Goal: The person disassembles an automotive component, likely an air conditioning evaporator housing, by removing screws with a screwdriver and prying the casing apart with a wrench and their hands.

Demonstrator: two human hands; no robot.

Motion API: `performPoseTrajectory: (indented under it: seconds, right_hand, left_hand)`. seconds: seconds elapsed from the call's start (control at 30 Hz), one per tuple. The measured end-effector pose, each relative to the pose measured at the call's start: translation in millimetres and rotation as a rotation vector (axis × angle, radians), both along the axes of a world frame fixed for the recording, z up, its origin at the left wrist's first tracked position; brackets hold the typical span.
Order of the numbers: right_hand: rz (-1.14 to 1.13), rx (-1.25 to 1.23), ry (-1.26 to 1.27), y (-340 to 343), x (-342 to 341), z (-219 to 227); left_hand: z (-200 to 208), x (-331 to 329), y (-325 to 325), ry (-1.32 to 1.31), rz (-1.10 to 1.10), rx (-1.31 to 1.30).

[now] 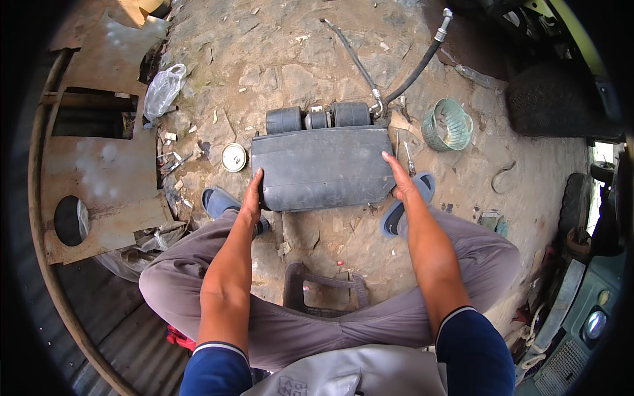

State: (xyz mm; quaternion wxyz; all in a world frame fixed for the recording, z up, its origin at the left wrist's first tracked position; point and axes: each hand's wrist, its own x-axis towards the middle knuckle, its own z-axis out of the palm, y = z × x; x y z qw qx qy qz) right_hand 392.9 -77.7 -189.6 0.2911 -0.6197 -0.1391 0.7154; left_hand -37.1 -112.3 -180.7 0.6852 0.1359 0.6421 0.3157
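Note:
A wide black plastic housing, which looks like a vehicle air-conditioner blower unit, lies between my feet. Two dark drum-shaped blower ends stick out along its far side, with a small motor between them. My left hand presses its left end, fingers along the side. At the right end, my right hand grips the edge with the thumb on top. The undersides of both hands' grips are hidden. Black hoses with metal fittings, one of them a thick hose, run from the far right corner.
Right of the housing are a green woven basket and a screwdriver. A round tin lid lies on the left, near a clear plastic bag and cut sheet metal. A tyre stands far right. Beneath me is a low stool frame.

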Motion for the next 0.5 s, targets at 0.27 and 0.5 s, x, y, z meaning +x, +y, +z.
performPoseTrajectory:
  seconds: [0.27,0.5]
  right_hand:
    - [-0.014,-0.023,-0.001,14,19,46]
    - [0.248,-0.208,-0.044,47,42,127]
  left_hand:
    - [91,19,45,0.272,-0.162,-0.041]
    - [166,17,60,0.319,-0.394,-0.167]
